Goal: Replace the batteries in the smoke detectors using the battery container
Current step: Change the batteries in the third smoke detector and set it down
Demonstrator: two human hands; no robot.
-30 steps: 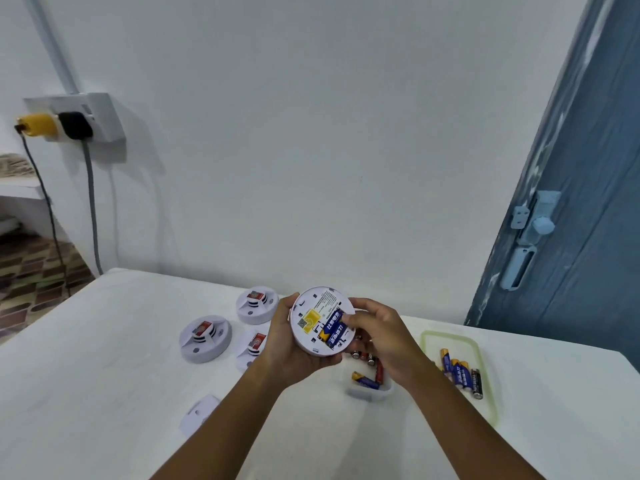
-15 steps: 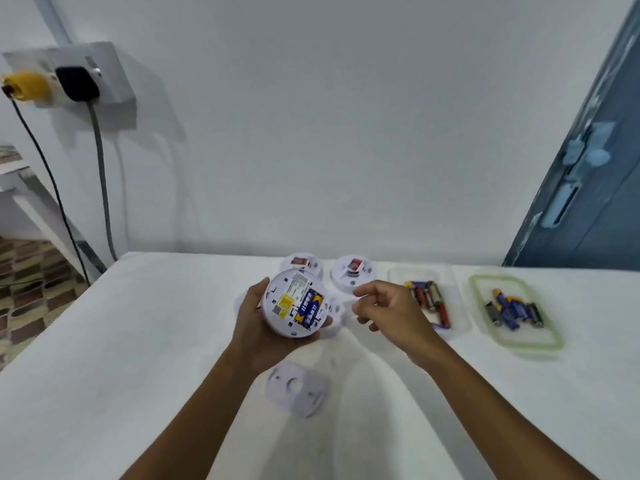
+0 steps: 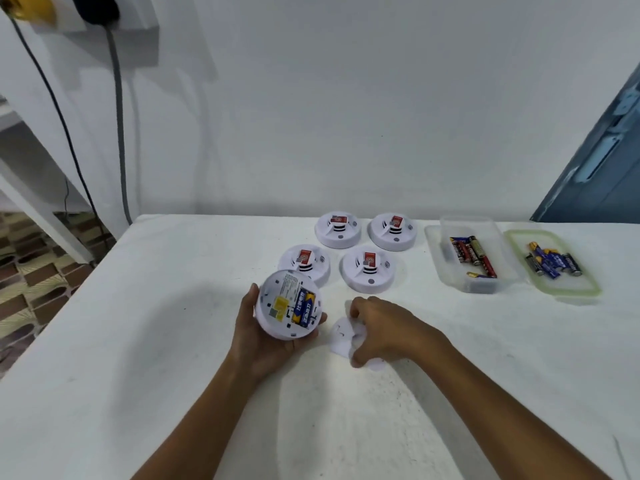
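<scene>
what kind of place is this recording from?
Probably a room in a home or small workshop, not a lab: a plain white table against a bare white wall, a wall socket with cables hanging, patterned floor tiles, and a blue door.

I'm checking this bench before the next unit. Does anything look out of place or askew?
Nothing looks damaged or spilled. The held smoke detector in the left hand is open-backed, its batteries exposed; the right hand grips its white cover plate on the table. Four other detectors sit upright.
</scene>
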